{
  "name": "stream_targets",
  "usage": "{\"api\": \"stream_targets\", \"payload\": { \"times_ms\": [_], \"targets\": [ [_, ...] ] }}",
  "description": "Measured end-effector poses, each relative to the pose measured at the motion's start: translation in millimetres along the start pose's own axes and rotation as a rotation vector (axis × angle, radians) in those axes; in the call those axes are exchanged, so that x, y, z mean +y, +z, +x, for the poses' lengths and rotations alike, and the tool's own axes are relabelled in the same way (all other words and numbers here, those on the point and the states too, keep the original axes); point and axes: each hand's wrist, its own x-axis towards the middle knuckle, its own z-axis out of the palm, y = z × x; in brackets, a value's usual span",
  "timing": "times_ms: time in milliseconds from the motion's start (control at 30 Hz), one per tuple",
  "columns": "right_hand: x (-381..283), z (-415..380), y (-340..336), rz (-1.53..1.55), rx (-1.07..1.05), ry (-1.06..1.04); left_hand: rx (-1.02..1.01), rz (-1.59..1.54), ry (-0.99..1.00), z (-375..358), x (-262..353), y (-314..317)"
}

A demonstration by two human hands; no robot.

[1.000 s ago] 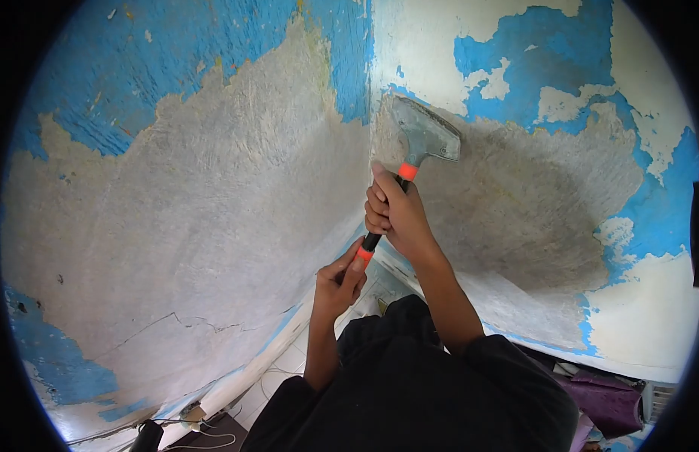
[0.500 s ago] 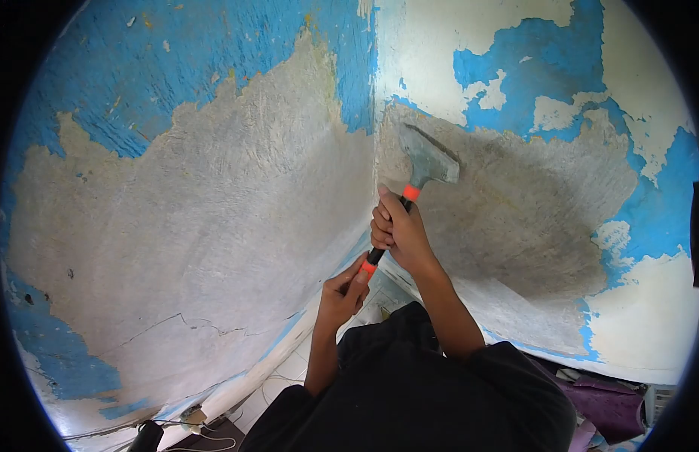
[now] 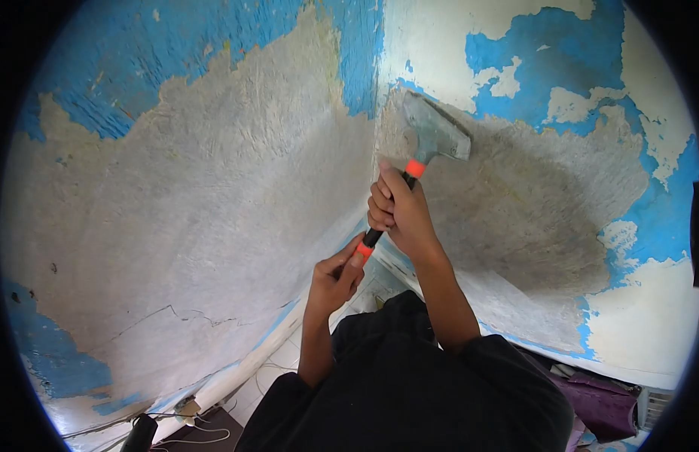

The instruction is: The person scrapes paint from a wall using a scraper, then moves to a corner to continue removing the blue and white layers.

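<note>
A long-handled scraper (image 3: 438, 134) with a wide grey head and a black and orange handle slants up toward the right-hand wall (image 3: 508, 203). Its blade edge lies close to the border between bare grey plaster and the blue and white paint (image 3: 545, 64), just right of the corner. My right hand (image 3: 395, 203) is wrapped round the upper handle, below the orange collar. Lower down, my left hand (image 3: 338, 279) grips the handle's orange end between thumb and fingers.
The left wall (image 3: 214, 188) is bared to plaster, with blue paint above and a crack low down. White floor tiles (image 3: 282, 361) show at the corner. A cable and a dark box (image 3: 206, 433) are at lower left; a purple item (image 3: 602, 407) is at lower right.
Both hands have pushed the scraper slightly upward along the right wall, bringing its blade nearer the paint edge. The camera view has shifted a little. Both grips stay the same.
</note>
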Motion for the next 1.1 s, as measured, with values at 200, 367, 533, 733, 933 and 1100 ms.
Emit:
{"api": "stream_targets", "payload": {
  "times_ms": [200,367,533,733,933,1100],
  "targets": [
    [7.1,-2.0,-6.3,-0.015,0.003,0.035,-0.003,0.006,0.019,1.2,-4.8,-0.2],
    [6.7,-1.1,-3.1,-0.001,0.014,0.032,-0.007,0.011,-0.008,-0.1,-0.4,-3.1],
    [4.7,-0.4,-4.0,-0.019,0.015,0.041,-0.010,-0.011,-0.006,1.6,0.2,0.7],
    [6.8,1.0,-2.2,-0.022,0.008,0.047,-0.003,-0.004,0.027,-3.3,-4.6,0.1],
    [7.0,-0.5,3.6,-0.007,0.047,0.012,0.005,0.008,-0.007,1.0,4.3,-3.4],
    [4.6,-1.8,-1.5,-0.027,0.013,0.033,-0.020,-0.013,0.052,0.0,1.0,3.2]
  ]
}}
